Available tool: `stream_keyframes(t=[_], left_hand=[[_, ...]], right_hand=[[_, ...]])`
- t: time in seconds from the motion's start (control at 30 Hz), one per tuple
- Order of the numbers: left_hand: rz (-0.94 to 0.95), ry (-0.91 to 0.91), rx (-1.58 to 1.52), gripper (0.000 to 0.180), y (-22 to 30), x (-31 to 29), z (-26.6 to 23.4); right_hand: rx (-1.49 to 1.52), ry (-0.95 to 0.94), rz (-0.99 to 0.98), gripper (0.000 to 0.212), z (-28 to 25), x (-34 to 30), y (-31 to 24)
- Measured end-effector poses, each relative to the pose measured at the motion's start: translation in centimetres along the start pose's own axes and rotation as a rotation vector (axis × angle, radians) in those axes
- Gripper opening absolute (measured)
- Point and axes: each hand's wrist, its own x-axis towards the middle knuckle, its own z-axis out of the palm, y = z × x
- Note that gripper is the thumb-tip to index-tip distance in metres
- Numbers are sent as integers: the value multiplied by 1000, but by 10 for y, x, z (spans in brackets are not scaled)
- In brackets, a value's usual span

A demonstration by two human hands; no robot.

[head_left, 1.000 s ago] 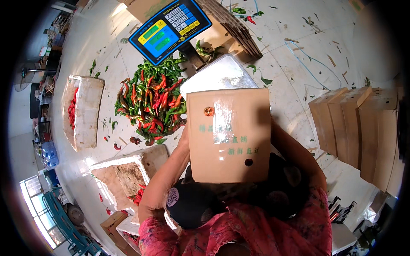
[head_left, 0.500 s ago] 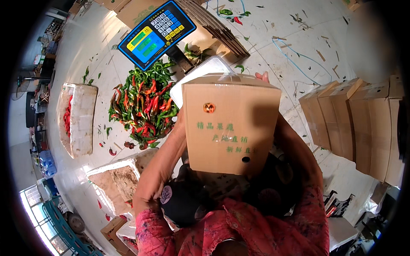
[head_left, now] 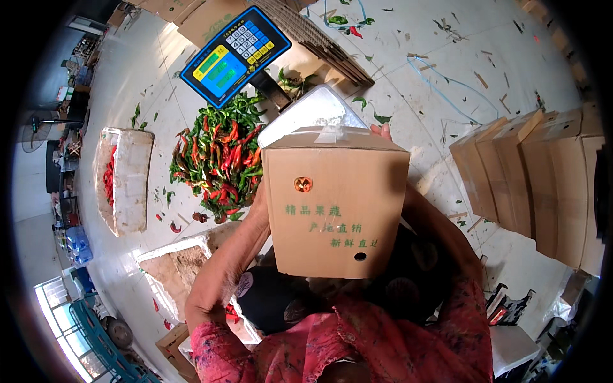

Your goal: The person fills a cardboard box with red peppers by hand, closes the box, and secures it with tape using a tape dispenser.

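A taped cardboard box (head_left: 337,204) with green print and a small round hole is held up before my body, between both forearms. At its far right edge, the fingertips of my right hand (head_left: 382,132) curl against the cardboard; the rest of that hand is behind the box. My left forearm (head_left: 237,246) runs up to the box's left side, and the box hides the left fingers. Just beyond the box lies the pale platform of a scale (head_left: 313,113), partly covered by it. The scale's blue-rimmed display (head_left: 235,56) stands on a post at the far left.
Red and green chili peppers (head_left: 220,159) lie heaped left of the scale. A white foam box (head_left: 131,182) with red peppers sits farther left. Several cardboard boxes (head_left: 504,179) stand in a row at right. Flattened cardboard (head_left: 313,41) is stacked behind the scale; blue strapping (head_left: 440,83) lies on the floor.
The cardboard box has come nearer to my body and slightly left, with both arms. More of the scale platform shows beyond it. The whole view has shifted a little.
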Motion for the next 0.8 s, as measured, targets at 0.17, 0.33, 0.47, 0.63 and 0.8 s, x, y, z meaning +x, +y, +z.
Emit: stream_keyframes(t=[0.17, 0.33, 0.47, 0.63, 0.8], left_hand=[[2, -7, -2, 74, 2, 7, 4], [-26, 15, 51, 73, 3, 7, 17], [-60, 124, 63, 72, 0, -7, -4], [-129, 185, 132, 70, 1, -28, -7], [-201, 214, 166, 69, 3, -43, -14]], right_hand=[[98, -99, -9, 78, -2, -2, -2], [-197, -540, -553, 64, -95, 11, 66], [-111, -290, -212, 56, -70, 11, 80], [-651, -146, -165, 37, -120, 11, 32], [-1500, 501, -108, 39, -319, -28, 34]])
